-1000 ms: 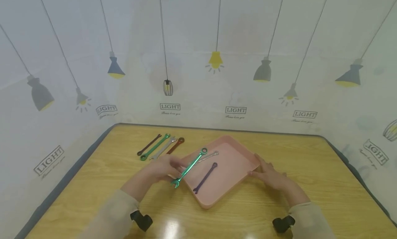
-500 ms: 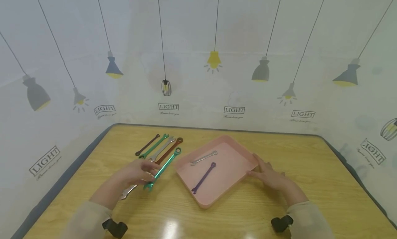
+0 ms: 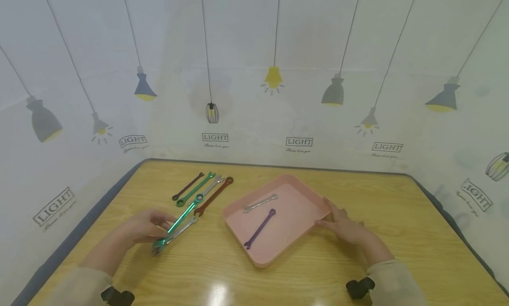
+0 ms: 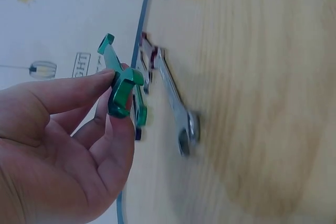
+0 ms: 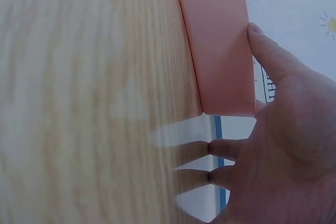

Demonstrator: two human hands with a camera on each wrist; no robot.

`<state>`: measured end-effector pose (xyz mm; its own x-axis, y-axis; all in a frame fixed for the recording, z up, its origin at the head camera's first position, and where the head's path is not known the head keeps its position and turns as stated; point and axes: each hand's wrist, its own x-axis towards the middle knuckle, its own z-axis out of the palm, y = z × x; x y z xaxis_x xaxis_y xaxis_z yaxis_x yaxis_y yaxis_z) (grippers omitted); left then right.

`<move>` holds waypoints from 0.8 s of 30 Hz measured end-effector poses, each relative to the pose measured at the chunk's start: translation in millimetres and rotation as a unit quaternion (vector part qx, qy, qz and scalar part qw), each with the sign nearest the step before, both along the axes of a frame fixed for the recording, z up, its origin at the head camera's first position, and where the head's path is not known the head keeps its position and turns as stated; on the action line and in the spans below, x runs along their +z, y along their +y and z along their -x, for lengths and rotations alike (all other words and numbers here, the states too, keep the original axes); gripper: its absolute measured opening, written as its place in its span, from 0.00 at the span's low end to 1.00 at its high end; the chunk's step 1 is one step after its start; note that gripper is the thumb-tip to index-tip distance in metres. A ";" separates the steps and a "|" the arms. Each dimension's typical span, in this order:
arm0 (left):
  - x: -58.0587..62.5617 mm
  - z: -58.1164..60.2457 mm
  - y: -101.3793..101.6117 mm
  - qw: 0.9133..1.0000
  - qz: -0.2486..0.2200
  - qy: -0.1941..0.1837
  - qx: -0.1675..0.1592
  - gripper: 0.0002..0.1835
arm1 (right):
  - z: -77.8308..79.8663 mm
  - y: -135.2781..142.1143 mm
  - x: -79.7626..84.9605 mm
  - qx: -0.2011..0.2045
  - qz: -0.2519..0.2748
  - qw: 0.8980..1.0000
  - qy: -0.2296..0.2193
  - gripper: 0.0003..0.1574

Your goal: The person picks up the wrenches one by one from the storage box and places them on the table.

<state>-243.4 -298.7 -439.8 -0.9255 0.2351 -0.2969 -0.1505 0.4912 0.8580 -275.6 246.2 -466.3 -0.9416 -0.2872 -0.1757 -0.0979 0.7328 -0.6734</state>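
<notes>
So the pink tray (image 3: 294, 222) sits at a slant on the table (image 3: 310, 275), and my right hand (image 3: 343, 225) is at its right corner, fingers spread and pretty straight, thumb up against its side. I reckon that's to steady it, though you can't tell how hard I'm pressing. My left hand (image 3: 148, 226) is off to the tray's left, pinching the bright green wrench (image 3: 183, 217) between thumb and fingers near its open end, probably because that leaves the ring end free and makes it easy to angle. It looks lifted off the table, roughly in line with the silver wrench (image 4: 171, 85) lying left of the tray. Farther back on the tray's left is a slanted row: dark wrench (image 3: 188, 186), second green wrench (image 3: 196, 189), another silver wrench (image 3: 212, 187), red wrench (image 3: 215, 196), likely side by side so each is easy to pick out. Inside the tray, a small silver wrench (image 3: 260, 203) lies beyond the purple wrench (image 3: 260, 228), not touching
</notes>
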 end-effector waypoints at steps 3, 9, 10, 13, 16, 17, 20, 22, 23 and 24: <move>-1.8 -3.2 -13.7 1.000 0.001 0.002 -0.003 0.23 | -2.3 -3.2 4.1 0.005 -0.006 1.000 -0.003 0.56; -4.2 -6.5 -33.0 0.999 -0.020 0.000 -0.031 0.24 | -5.8 -7.3 9.9 0.005 -0.014 1.000 0.001 0.54; -4.2 -7.0 -34.5 1.000 -0.008 0.000 -0.026 0.24 | -5.9 -7.5 10.0 0.005 -0.015 1.000 0.001 0.54; -4.1 -8.0 -36.6 0.999 0.035 -0.002 -0.010 0.22 | -5.6 -6.9 9.4 0.004 -0.015 1.000 0.002 0.54; -4.4 -7.8 -36.1 0.998 0.068 -0.005 0.008 0.21 | -5.3 -5.7 8.9 0.002 -0.013 1.000 0.001 0.55; -4.9 -7.3 -35.9 0.997 0.076 -0.006 0.012 0.21 | -5.2 -5.4 8.8 0.001 -0.013 1.000 0.000 0.55; -6.8 -5.8 -36.0 0.995 0.100 -0.004 0.020 0.20 | -5.0 -5.0 8.7 0.000 -0.014 1.000 -0.001 0.55; -8.4 -4.6 -36.5 0.993 0.113 -0.005 0.025 0.20 | -5.0 -5.2 8.6 0.001 -0.016 1.000 -0.001 0.55; -9.2 -4.2 -36.7 0.993 0.117 -0.005 0.024 0.20 | -5.2 -5.3 8.7 0.001 -0.016 1.000 -0.002 0.55; -9.9 -3.5 -36.8 0.992 0.124 -0.005 0.026 0.20 | -5.5 -5.6 9.0 0.001 -0.015 1.000 -0.002 0.55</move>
<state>-239.8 -335.5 -449.7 -0.9312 0.1060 -0.3489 -0.1891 0.6777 0.7106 -270.1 240.6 -457.3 -0.9401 -0.2841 -0.1885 -0.0966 0.7522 -0.6518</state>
